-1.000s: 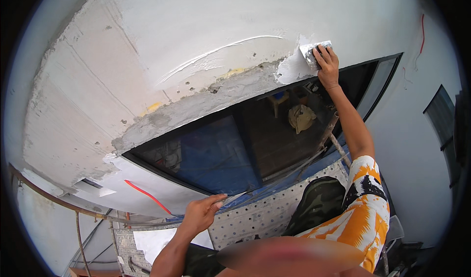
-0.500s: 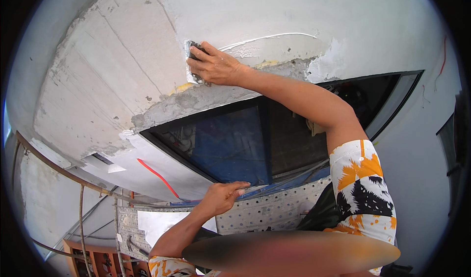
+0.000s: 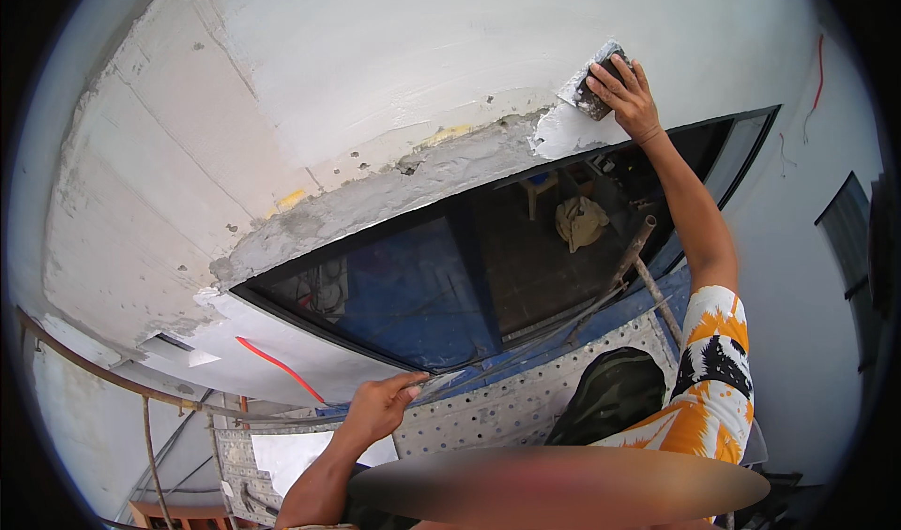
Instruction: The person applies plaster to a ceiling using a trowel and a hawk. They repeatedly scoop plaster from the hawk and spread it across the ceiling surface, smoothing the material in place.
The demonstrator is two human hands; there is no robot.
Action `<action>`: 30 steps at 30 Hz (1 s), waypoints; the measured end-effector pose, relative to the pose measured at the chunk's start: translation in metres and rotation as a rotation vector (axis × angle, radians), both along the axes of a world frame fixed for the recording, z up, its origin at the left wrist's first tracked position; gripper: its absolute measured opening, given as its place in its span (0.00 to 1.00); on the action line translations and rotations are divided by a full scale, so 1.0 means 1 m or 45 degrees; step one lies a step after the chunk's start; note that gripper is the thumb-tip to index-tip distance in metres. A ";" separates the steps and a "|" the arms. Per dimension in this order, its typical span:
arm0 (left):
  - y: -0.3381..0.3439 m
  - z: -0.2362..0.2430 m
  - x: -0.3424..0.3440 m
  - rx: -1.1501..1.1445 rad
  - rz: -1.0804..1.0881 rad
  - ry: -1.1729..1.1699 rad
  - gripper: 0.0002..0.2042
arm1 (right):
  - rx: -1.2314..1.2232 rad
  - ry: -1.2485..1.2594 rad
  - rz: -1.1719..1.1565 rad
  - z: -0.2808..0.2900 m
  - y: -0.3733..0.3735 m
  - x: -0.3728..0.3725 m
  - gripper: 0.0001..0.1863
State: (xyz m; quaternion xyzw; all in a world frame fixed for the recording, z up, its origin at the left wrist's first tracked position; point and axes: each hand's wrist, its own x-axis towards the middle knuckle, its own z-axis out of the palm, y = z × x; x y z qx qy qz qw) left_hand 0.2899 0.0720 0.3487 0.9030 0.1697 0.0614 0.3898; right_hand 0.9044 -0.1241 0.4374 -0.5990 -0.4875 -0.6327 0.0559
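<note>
High on the right, my right hand (image 3: pixel 627 100) is wrapped over the dark grip of a broad scraper (image 3: pixel 579 87). White filler smears its blade, which rests against the wall above the window opening, at a thick white patch (image 3: pixel 566 133). Lower down, in front of the window, my left hand (image 3: pixel 380 408) is closed with thumb and forefinger together. A thin greyish thing lies at its fingertips, too unclear to name. Smoothed pale filler (image 3: pixel 413 52) covers much of the wall, while a rough grey cement strip (image 3: pixel 375 189) runs along the window's top edge.
Below is a perforated metal scaffold plank (image 3: pixel 488 413) with a white sheet (image 3: pixel 282 455) on it. A scaffold pole (image 3: pixel 635 253) rises by the dark-framed window (image 3: pixel 413 286). A curved rusty rail (image 3: pixel 89 356) lies left, and red conduit (image 3: pixel 282 369) sticks out of the wall.
My right hand has swept the scraper rightward along the wall to the white patch. The raised white ridge of filler along its path is now smoothed. My left hand stays closed before the window.
</note>
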 end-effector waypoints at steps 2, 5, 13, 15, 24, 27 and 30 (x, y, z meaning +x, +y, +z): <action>-0.001 -0.001 0.003 -0.004 0.014 0.008 0.13 | 0.066 0.125 -0.047 -0.029 -0.017 -0.005 0.27; -0.001 -0.002 0.002 0.040 0.000 0.009 0.13 | 0.206 0.255 -0.073 -0.055 -0.021 -0.043 0.23; 0.001 -0.009 0.005 0.222 -0.108 0.017 0.14 | -0.190 -0.044 0.739 0.014 0.190 -0.242 0.14; 0.002 -0.007 0.006 0.211 -0.091 0.065 0.14 | -0.152 -0.261 0.815 0.043 0.248 -0.285 0.13; 0.011 -0.001 -0.003 0.052 -0.075 -0.041 0.13 | -0.111 -0.175 0.395 0.078 0.203 -0.208 0.16; 0.012 -0.004 -0.002 0.019 -0.075 -0.010 0.13 | -0.091 -0.213 0.187 0.069 0.126 -0.133 0.18; 0.008 -0.004 0.002 0.017 -0.054 0.030 0.13 | 0.012 -0.166 0.065 0.050 0.058 -0.062 0.25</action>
